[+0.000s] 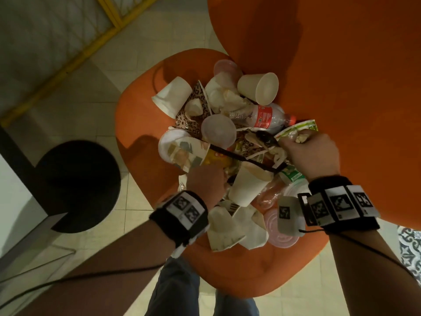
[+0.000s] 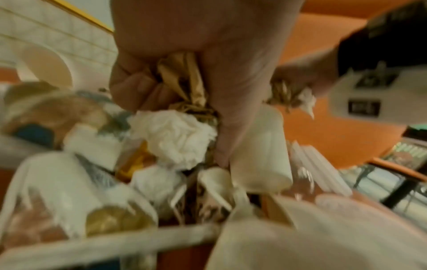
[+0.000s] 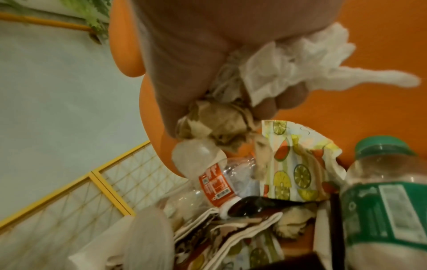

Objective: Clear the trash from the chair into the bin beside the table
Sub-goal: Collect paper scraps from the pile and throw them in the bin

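An orange chair (image 1: pixel 141 124) carries a heap of trash: paper cups (image 1: pixel 258 87), a clear bottle with a red label (image 1: pixel 264 116), clear lids, patterned paper plates, a black spoon (image 1: pixel 265 136). My left hand (image 1: pixel 206 181) is down in the heap's near side, fingers curled round crumpled brown paper (image 2: pixel 184 78); a white tissue ball (image 2: pixel 175 135) lies just under it. At the heap's right side my right hand (image 1: pixel 312 151) grips a wad of brown paper (image 3: pixel 219 122) and white tissue (image 3: pixel 289 60). The black bin (image 1: pixel 77 185) stands on the floor left of the chair.
A dark table leg and white surface (image 1: pixel 13 179) sit at the far left beside the bin. A yellow-framed panel (image 1: pixel 91 42) runs along the back left. The chair's orange backrest (image 1: pixel 341 65) rises at right. A green-capped bottle (image 3: pixel 383 182) lies near my right hand.
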A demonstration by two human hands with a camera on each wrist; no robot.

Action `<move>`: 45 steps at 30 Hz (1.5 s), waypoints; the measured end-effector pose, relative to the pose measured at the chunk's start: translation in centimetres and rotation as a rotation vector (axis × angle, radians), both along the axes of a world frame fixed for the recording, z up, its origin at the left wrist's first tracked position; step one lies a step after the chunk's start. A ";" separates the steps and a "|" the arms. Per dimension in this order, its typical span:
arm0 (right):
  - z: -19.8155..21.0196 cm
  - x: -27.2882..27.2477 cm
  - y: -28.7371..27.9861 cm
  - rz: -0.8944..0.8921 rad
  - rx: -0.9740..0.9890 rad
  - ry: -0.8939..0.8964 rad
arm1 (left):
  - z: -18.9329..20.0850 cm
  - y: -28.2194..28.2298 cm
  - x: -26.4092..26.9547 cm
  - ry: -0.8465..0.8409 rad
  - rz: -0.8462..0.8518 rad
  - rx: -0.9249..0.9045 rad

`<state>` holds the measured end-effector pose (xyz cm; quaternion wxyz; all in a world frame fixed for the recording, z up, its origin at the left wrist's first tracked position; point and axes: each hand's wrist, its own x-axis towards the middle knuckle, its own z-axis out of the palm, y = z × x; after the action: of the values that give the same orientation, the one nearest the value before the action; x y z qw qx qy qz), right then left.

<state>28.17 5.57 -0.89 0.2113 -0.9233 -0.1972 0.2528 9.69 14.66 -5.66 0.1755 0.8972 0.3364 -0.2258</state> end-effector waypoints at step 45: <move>0.0 -3.4 -0.6 0.178 0.126 -0.221 | 0.9 -0.6 -5.8 -0.535 0.785 -0.313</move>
<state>24.79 4.97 -0.93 0.2225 -0.9094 -0.3157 0.1545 3.93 14.07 -4.77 0.4599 0.6923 0.5540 0.0478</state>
